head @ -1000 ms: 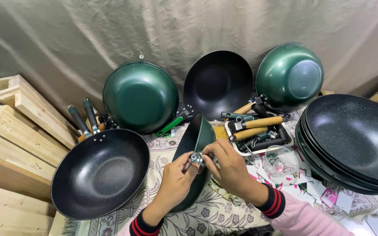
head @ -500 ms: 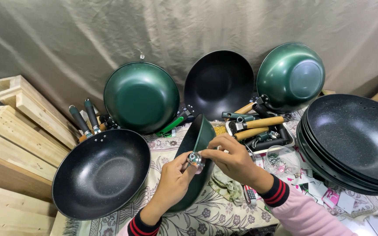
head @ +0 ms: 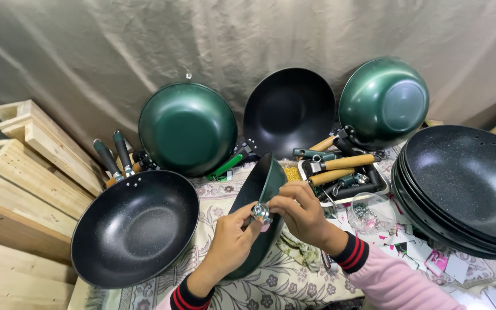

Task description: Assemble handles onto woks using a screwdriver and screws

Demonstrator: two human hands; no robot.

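While a green wok (head: 258, 198) is stood on its edge on the patterned cloth (head: 213, 195), it is steadied from the left by the left hand (head: 232, 241), whose fingers are curled against its rim. A small metal fitting (head: 261, 213) at that rim is pinched by the fingertips of the right hand (head: 299, 211), which are closed together on it. A black wok (head: 135, 227) is seen lying just beside the left hand, and a stack of black woks (head: 466, 183) is found well to the right. A tray of wooden handles (head: 340, 169) is placed behind the right hand, with wooden planks (head: 24, 172) at the far left.
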